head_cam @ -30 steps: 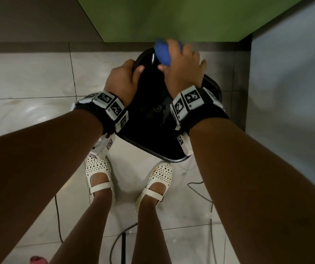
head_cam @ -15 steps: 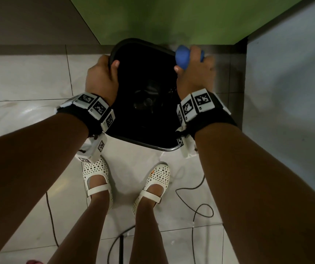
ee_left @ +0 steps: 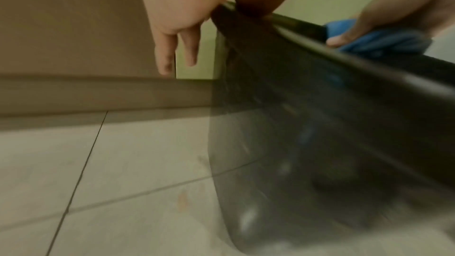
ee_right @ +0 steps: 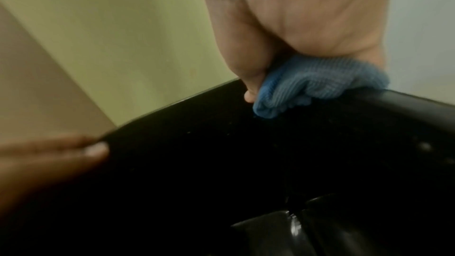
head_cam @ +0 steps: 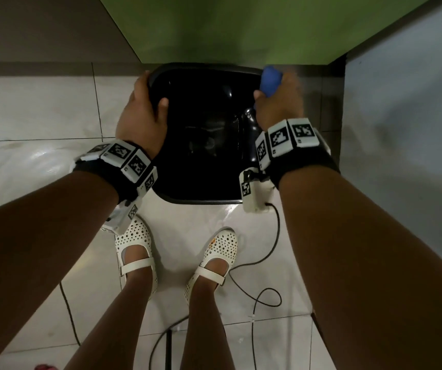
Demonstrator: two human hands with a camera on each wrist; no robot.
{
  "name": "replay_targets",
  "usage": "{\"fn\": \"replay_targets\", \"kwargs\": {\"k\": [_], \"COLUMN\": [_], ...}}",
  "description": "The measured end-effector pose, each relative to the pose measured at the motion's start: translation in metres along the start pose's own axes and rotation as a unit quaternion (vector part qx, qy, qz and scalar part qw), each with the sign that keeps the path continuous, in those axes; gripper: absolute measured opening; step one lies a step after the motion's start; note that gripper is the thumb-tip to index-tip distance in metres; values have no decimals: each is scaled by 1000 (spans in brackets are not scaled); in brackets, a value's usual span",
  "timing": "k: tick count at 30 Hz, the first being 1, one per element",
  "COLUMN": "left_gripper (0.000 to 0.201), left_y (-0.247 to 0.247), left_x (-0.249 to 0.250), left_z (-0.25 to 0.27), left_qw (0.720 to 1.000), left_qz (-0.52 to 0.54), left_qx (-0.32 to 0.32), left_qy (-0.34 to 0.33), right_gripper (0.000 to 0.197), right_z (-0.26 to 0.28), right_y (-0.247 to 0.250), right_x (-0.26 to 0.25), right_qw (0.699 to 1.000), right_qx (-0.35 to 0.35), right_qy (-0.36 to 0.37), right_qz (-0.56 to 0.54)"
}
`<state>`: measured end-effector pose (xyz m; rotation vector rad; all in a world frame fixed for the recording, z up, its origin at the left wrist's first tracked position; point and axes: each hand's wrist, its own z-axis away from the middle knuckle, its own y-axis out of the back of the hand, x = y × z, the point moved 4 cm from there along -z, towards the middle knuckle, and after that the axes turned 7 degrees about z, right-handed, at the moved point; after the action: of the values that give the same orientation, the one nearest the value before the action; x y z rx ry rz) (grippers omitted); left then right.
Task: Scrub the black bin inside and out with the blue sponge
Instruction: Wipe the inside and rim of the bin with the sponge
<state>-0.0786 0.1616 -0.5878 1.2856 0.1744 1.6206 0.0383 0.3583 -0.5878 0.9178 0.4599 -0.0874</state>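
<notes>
The black bin [head_cam: 204,76] stands on the tiled floor ahead of my feet, its mouth facing up at me. My left hand [head_cam: 145,113] grips its left rim, thumb inside and fingers [ee_left: 167,54] hanging down the outside wall [ee_left: 283,124]. My right hand [head_cam: 278,102] holds the blue sponge [head_cam: 270,81] at the bin's far right corner. In the right wrist view the sponge [ee_right: 317,83] is squeezed in the fist and pressed onto the rim [ee_right: 393,98]. The left wrist view shows the sponge [ee_left: 379,40] on the far rim.
A green wall panel [head_cam: 228,28] rises just behind the bin and a pale grey wall [head_cam: 406,116] closes the right side. My feet in white perforated shoes [head_cam: 134,247] stand close before the bin. Black cables [head_cam: 265,289] loop across the floor tiles [head_cam: 41,108].
The bin has tipped back from leaning toward me to mouth-up. My left hand slid out along the left rim, and my right hand carried the sponge from the far edge to the right corner.
</notes>
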Motion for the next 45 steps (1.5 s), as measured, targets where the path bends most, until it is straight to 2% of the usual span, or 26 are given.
{"fn": "replay_targets", "kwargs": {"k": [3,5,7,8,13,20,22,24,27,30,35,36,39,42,45], "left_gripper": [51,49,45,43,37,35,36,36,35,35,36,36,36,37,39], "left_y": [3,-5,-15,-18,-18,-13,-7,-2,-3,-2,0,3,2,-4,-8], "left_x": [3,8,13,13,10,4,-2,-8,-13,-15,-15,-2,0,-9,-12], "left_z": [-9,-12,-10,-9,0,3,2,3,5,8,10,12,9,13,14], "left_qw": [992,978,975,980,996,999,999,998,996,994,993,993,994,996,993], "left_qz": [-106,-156,-142,-113,-4,12,30,48,57,67,57,67,60,42,61], "left_qx": [-52,-121,-154,-150,-81,-27,3,31,53,66,83,82,80,51,-8], "left_qy": [-43,-64,-75,-67,-31,-14,12,30,42,59,60,53,49,63,103], "right_gripper": [49,49,50,50,53,61,61,59,55,50,52,52,49,50,57], "right_z": [-3,3,12,15,17,28,24,20,21,32,66,73,71,71,70], "right_y": [-6,-18,-30,-32,-28,-10,-6,-2,0,-2,-10,2,-1,-10,-10], "right_x": [-24,-44,-58,-63,-50,-6,-2,1,3,13,37,36,39,41,43], "right_qw": [988,962,927,921,945,957,970,988,995,988,981,981,981,982,985], "right_qx": [-14,-34,-26,-19,-6,26,23,9,12,17,11,16,15,1,-3], "right_qy": [111,193,265,274,193,40,-6,-52,-101,-135,-171,-164,-153,-148,-148], "right_qz": [105,192,264,277,263,285,241,149,21,-75,-94,-103,-120,-117,-89]}}
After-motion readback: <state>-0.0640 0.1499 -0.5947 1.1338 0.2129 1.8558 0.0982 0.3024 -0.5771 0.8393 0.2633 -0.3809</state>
